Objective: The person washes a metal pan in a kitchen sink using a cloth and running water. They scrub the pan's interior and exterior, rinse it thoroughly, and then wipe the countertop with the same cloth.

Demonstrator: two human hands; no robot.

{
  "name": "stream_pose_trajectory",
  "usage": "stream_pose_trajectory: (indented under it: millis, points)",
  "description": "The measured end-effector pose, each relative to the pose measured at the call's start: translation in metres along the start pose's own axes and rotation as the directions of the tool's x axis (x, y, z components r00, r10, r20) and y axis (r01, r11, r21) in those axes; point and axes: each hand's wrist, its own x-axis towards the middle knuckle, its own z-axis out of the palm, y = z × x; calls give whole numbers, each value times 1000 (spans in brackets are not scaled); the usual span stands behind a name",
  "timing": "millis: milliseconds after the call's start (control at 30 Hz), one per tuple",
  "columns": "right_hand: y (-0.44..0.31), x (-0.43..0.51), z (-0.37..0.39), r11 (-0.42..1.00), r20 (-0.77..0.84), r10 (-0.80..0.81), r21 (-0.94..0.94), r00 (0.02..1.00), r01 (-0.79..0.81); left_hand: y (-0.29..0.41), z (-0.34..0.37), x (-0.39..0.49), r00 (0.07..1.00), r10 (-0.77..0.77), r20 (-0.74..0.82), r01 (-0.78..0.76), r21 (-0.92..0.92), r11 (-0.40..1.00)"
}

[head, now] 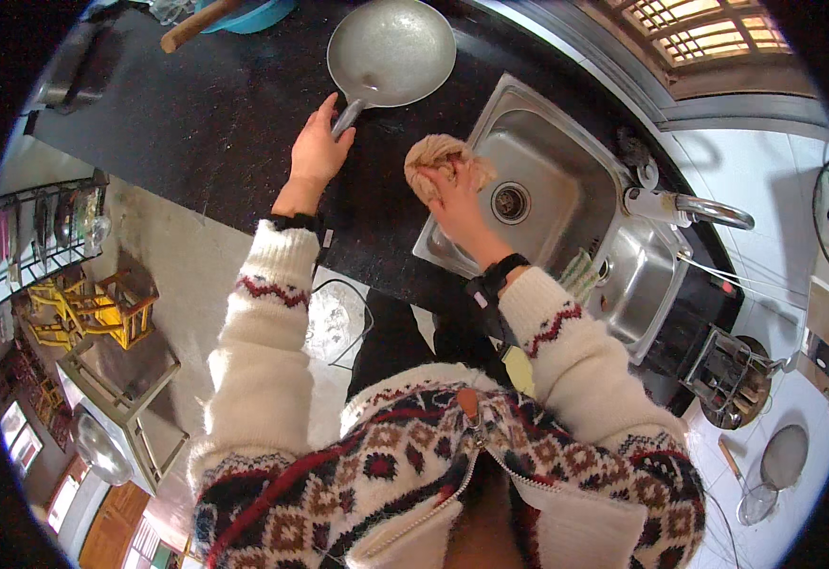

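A round grey metal pan (391, 51) rests on the black countertop (243, 107), its handle pointing towards me. My left hand (318, 146) is at the end of that handle, with thumb and fingers on either side of it. My right hand (457, 206) grips a crumpled tan cloth (437, 160) over the counter beside the left rim of the stainless steel sink (482, 139). Part of the cloth is hidden under the fingers.
A faucet (713, 210) stands behind the double sink. A striped cloth (579, 276) hangs over the divider between the basins. At the top left are a wooden handle (197, 27) and a blue basin (254, 16). Yellow chairs (94, 309) stand on the floor at left.
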Motion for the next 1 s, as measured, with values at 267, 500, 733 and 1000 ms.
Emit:
stream_pose_trajectory:
  millis: [267, 500, 733, 1000]
  points:
    - [-32, -74, -5, 984, 233, -118, -103, 965, 145, 33, 6, -120, 917, 156, -368, -126, 105, 986]
    - [-27, -119, -34, 946, 375, -219, -145, 901, 290, 67, 66, -239, 991, -37, -129, 49, 85, 995]
    - [14, -166, -65, 910, 349, -316, -151, 882, 386, 85, 84, -275, 985, -171, 35, 169, 49, 984]
    - [10, -140, -151, 397, 692, -49, 675, 720, -622, 121, 50, -274, 680, -327, 656, 609, -257, 750]
